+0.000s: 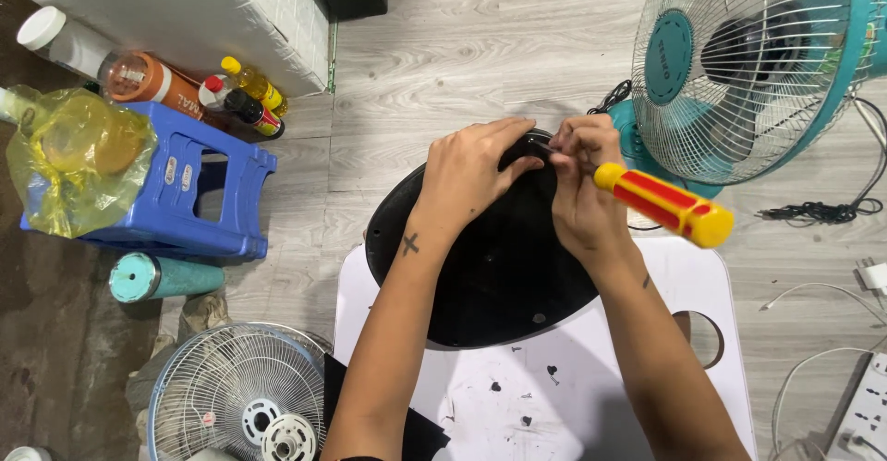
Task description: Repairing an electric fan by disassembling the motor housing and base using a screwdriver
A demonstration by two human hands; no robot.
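Base (490,276), a black oval plate, lies on the white worktop (721,285), the left hand (471,170) pressing flat on its far edge while the right hand (582,184) grips a screwdriver (661,204) there, so the screw work looks unfinished.

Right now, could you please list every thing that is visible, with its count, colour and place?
fan base: 1, black oval, on the white table under both hands
white table: 1, white, centre bottom
screwdriver: 1, yellow and red handle, in the right hand
standing fan: 1, teal, top right
fan grille: 1, white, bottom left floor
plastic stool: 1, blue, left
yellow bag: 1, on the stool
bottles: several, behind the stool
power strip: 1, white, bottom right
left hand: on the base
right hand: gripping the screwdriver
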